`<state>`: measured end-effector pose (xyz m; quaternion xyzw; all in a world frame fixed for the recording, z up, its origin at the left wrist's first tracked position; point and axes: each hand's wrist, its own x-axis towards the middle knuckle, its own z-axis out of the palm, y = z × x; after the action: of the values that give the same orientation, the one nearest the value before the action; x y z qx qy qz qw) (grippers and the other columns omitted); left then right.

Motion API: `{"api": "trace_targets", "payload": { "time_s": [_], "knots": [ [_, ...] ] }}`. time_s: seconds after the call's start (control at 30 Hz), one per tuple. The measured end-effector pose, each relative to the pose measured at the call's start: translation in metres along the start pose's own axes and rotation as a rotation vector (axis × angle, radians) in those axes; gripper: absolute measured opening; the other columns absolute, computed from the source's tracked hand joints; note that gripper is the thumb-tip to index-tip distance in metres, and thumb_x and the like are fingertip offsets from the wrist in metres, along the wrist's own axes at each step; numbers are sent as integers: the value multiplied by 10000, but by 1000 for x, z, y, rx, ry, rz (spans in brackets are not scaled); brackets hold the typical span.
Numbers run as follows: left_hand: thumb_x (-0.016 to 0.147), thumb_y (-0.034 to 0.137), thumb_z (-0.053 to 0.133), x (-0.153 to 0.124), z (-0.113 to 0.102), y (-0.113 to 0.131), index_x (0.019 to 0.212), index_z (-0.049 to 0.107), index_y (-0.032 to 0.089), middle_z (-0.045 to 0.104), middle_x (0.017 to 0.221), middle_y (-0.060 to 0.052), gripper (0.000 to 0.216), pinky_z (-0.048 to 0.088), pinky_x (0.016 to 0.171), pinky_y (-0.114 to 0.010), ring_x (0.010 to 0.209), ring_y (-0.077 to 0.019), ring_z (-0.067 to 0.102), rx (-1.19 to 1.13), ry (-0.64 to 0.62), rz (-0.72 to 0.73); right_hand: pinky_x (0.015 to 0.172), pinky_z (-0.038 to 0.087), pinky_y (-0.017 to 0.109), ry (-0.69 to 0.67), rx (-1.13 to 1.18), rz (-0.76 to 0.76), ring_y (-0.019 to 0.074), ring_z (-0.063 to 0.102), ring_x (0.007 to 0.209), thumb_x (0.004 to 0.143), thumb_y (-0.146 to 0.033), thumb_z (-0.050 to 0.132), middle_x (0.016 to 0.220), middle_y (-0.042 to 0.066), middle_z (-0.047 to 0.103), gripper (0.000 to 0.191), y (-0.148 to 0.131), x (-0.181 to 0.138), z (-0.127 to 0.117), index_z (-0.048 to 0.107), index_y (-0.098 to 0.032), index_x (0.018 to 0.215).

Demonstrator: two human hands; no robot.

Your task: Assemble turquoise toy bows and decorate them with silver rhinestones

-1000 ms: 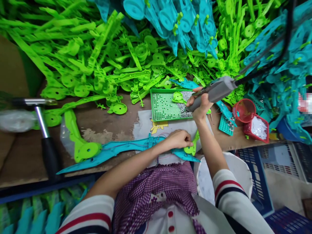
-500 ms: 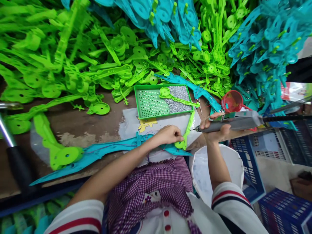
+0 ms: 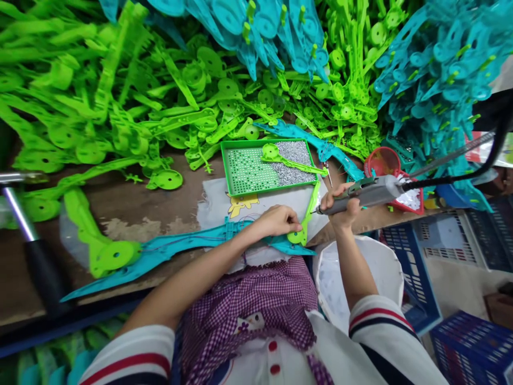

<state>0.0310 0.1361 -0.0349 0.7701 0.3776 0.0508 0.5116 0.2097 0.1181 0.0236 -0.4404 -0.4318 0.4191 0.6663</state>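
Note:
In my right hand (image 3: 343, 206) is a grey electric screwdriver (image 3: 372, 193), its thin bit pointing left close to a lime-green plastic arm (image 3: 310, 206). My left hand (image 3: 279, 220) is closed, with bent fingertips at the round end of that green arm. What lies between those fingertips is mostly hidden. Under the left hand and forearm stretches a long blue plastic part (image 3: 180, 243) with thin wires along it. A wide lime-green piece (image 3: 116, 254) sits on its left end. The work rests on a pale cloth (image 3: 214, 200) with a yellow print.
Beyond the cloth is a green tray (image 3: 224, 168) of small metal screws, a loose green arm (image 3: 270, 152) lying across it. Green parts (image 3: 192, 117) and blue parts (image 3: 444, 69) heap up behind. A hammer (image 3: 38, 251) stands left; red containers (image 3: 382, 160) and a white bin (image 3: 385, 262) are right.
The screwdriver has swung so its cord end sits higher and its bit is slightly nearer the green arm. My left hand stays in place. The view has shifted slightly.

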Motion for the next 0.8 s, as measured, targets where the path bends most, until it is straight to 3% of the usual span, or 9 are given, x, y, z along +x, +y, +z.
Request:
{"api": "trace_targets", "payload": {
  "time_s": [0.3,0.37,0.47,0.63,0.8],
  "knots": [
    [785,409,721,-3,0,2,841,776,208,738,804,-20,216,369,632,-257,738,-167,631,-35,22,-28,364,418,263,-45,10,-1,147,509,355,676,-714,677,462,-73,498,488,-10,-2,2,558,-251,774],
    [784,405,727,-3,0,1,838,776,210,745,816,-19,208,376,643,-254,757,-168,642,-48,22,-16,345,398,257,-34,2,-55,140,487,336,710,-727,640,452,-72,487,483,-20,5,12,586,-253,785],
    [785,407,729,-3,1,-2,805,766,206,742,787,-9,205,371,639,-247,749,-164,647,-65,31,18,337,385,252,-51,77,-192,133,471,331,717,-799,576,448,-76,466,537,-24,23,48,601,-268,793],
    [777,394,732,-4,1,-3,757,740,194,714,716,9,201,341,594,-242,676,-148,621,-84,43,34,427,444,255,-109,-29,-41,122,518,390,701,-752,641,444,-75,470,535,18,54,114,612,-227,795],
    [778,408,721,-6,2,-1,751,730,205,694,695,14,204,304,559,-252,624,-142,578,-63,54,17,440,435,237,-155,31,-68,111,551,411,745,-682,652,478,-69,526,479,54,62,123,628,-211,826]
  ]
}}
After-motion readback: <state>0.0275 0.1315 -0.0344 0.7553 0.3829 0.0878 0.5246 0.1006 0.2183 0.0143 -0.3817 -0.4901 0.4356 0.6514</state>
